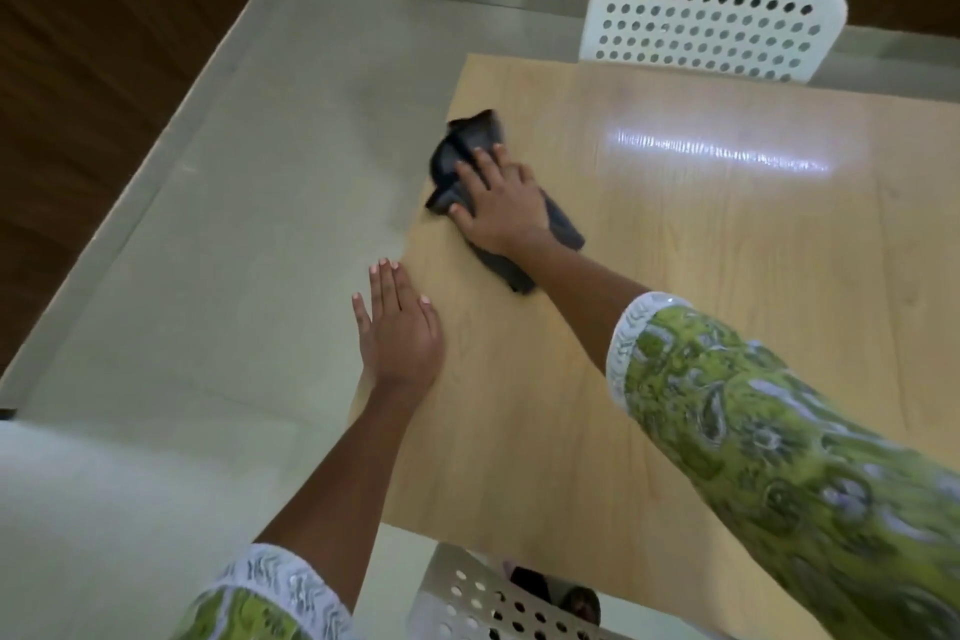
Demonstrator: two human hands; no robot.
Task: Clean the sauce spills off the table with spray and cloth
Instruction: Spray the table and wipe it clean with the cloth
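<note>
A dark grey cloth (470,143) lies crumpled near the left edge of the light wooden table (675,276). My right hand (501,205) presses flat on the cloth with fingers spread. My left hand (397,322) rests flat on the table's left edge, fingers straight and together, holding nothing. No sauce spill and no spray bottle show in this view. A bright light reflection streaks the tabletop on the far right.
A white perforated chair (711,23) stands at the table's far side. Another perforated white chair back (467,598) is at the near edge, below my arms. Pale floor tiles (234,250) spread to the left, bordered by dark wood flooring.
</note>
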